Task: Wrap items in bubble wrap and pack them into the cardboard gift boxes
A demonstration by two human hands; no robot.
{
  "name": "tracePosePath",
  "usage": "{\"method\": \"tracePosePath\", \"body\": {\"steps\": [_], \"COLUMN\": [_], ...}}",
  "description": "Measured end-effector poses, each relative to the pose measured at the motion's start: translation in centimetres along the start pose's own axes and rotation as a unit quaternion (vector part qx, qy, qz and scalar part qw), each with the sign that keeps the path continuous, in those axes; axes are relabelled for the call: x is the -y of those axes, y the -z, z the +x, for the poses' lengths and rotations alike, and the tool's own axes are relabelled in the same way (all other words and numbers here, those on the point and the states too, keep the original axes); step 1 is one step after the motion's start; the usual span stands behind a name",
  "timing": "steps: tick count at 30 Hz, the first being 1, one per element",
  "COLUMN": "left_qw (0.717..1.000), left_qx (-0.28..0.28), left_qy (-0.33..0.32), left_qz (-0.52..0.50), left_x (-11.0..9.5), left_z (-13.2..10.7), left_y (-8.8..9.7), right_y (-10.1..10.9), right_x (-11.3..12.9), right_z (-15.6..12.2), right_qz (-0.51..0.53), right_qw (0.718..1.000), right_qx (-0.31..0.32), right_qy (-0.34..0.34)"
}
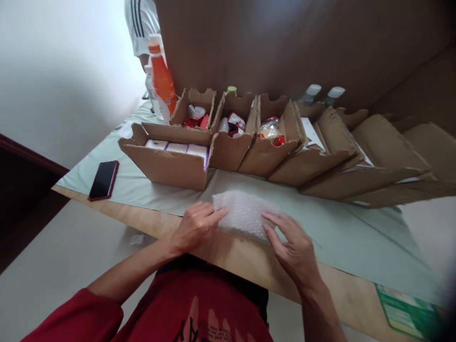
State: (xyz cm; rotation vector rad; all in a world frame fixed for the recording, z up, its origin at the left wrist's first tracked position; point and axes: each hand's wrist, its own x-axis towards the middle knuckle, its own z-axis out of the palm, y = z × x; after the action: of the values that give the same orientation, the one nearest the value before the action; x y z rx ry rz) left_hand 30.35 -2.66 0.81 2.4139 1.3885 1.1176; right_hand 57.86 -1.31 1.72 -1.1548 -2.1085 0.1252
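A piece of bubble wrap (244,213) lies at the front edge of the cloth-covered table, between my two hands. At its left end my left hand (200,223) is closed, with the thumb on top pinching the edge. My right hand (290,240) is at the right end, thumb and fingers bent around the wrap's edge and gripping it. Whether anything lies inside the bubble wrap cannot be made out. Just behind it stands a cardboard box (171,166) holding several white and purple packs (177,147).
More cardboard bins (231,149) with small packaged items run along the back to the right. An orange bottle (162,78) stands at the back left, near a person's striped sleeve (142,23). A phone (103,180) lies at left, a green printed sheet (406,308) at right.
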Motion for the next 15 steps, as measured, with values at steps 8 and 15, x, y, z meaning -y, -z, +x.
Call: {"method": "tracePosePath", "body": {"steps": [8, 15], "left_qw": [0.964, 0.983], "left_qx": [-0.123, -0.048], "left_qy": [-0.059, 0.112], "left_qz": [0.230, 0.137], "left_x": [5.2, 8.5], "left_z": [6.1, 7.6], "left_y": [13.1, 18.3], "right_y": [1.5, -3.3], "right_x": [6.9, 7.1], "right_z": [13.1, 22.3], "right_qz": [-0.066, 0.122], "right_qw": [0.977, 0.972], "right_qx": [-0.028, 0.151], "right_qy": [0.202, 0.135]}}
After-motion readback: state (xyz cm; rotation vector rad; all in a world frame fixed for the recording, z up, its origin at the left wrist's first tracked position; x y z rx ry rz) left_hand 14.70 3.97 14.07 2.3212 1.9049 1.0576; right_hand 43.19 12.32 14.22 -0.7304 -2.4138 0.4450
